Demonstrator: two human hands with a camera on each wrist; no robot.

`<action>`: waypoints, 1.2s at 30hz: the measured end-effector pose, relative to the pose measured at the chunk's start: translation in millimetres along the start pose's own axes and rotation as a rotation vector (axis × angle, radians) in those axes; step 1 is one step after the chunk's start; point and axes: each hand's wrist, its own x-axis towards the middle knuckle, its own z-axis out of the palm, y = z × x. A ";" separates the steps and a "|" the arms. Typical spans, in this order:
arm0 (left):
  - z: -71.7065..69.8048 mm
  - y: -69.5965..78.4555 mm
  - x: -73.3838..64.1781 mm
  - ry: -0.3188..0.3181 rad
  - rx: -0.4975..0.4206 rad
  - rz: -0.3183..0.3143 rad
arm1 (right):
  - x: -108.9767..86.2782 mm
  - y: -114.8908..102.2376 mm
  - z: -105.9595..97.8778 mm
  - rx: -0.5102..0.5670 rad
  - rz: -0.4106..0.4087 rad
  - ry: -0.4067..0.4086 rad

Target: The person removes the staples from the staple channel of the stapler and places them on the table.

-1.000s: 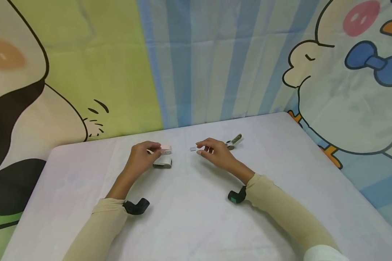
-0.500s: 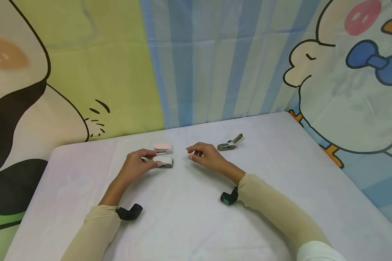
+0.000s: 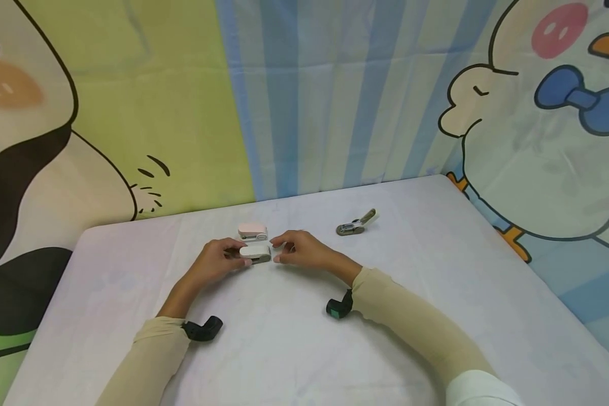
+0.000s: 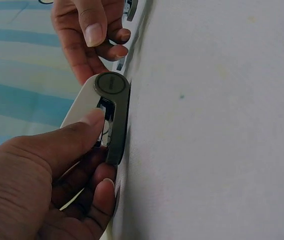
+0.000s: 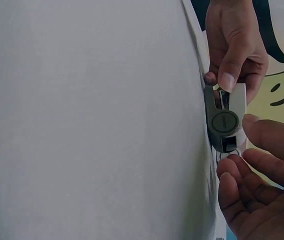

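A small white stapler with a grey base [image 3: 256,253] sits on the white-covered table. My left hand [image 3: 215,263] pinches its left end between thumb and fingers. The left wrist view shows the thumb over the gap between the top arm and the base of the white stapler [image 4: 114,95]. Close to the round hinge end is my right hand [image 3: 304,250], its fingers loosely bent; whether a fingertip touches the stapler I cannot tell. Just behind lies a pink stapler [image 3: 252,231].
Farther right on the table [image 3: 304,338] lies an olive-grey stapler [image 3: 352,228] with its arm raised. A cartoon-printed cloth [image 3: 325,101] hangs along the back edge. Each wrist wears a small black camera [image 3: 203,329].
My right hand has moved left, away from the olive-grey stapler, to the white one. From beside the pink stapler my left hand has come nearer and taken hold of the white stapler.
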 end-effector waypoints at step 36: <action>24.1 23.0 -7.7 -0.080 -0.015 0.191 | -28.6 -11.0 -5.5 -0.106 -0.030 -0.008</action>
